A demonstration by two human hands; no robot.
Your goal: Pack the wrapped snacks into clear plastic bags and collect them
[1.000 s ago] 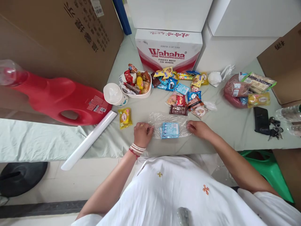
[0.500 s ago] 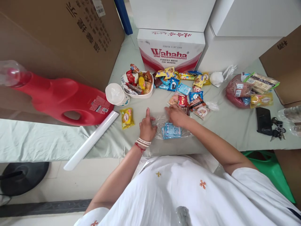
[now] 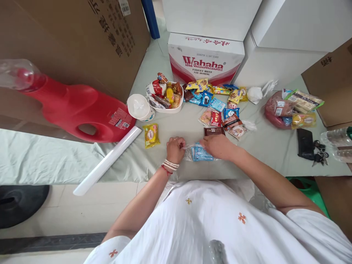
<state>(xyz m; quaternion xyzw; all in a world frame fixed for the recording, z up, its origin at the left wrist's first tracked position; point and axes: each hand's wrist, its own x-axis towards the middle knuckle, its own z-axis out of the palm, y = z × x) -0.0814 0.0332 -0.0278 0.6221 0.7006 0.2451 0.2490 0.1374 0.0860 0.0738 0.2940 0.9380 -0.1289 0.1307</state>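
My left hand [image 3: 175, 149] is closed, thumb and fingers pinching the left edge of a clear plastic bag [image 3: 188, 154]. Blue snack packets [image 3: 201, 153] lie flat in or under the clear film; which, I cannot fully tell. The fingers of my right hand [image 3: 218, 146] are bent together on the bag's upper edge, above the packets, and partly cover them. Just beyond that hand lies a dark brown packet [image 3: 213, 131]. A yellow snack packet [image 3: 151, 135] rests by itself to the left of my left hand.
Wrapped snacks [image 3: 216, 118] are spread before a Wahaba-style water carton marked Wahaha [image 3: 205, 64]. A white tub of snacks [image 3: 176, 109] and a paper cup [image 3: 140, 107] stand left, near a red jug [image 3: 82, 110] and white tube [image 3: 108, 159]. Right are a red bag [image 3: 271, 113] and keys [image 3: 320, 152].
My left hand has gone from a pointing finger to a pinch on the bag's edge. My right hand has moved slightly right and down, uncovering the brown packet. The bag's film is gathered closer around the packets.
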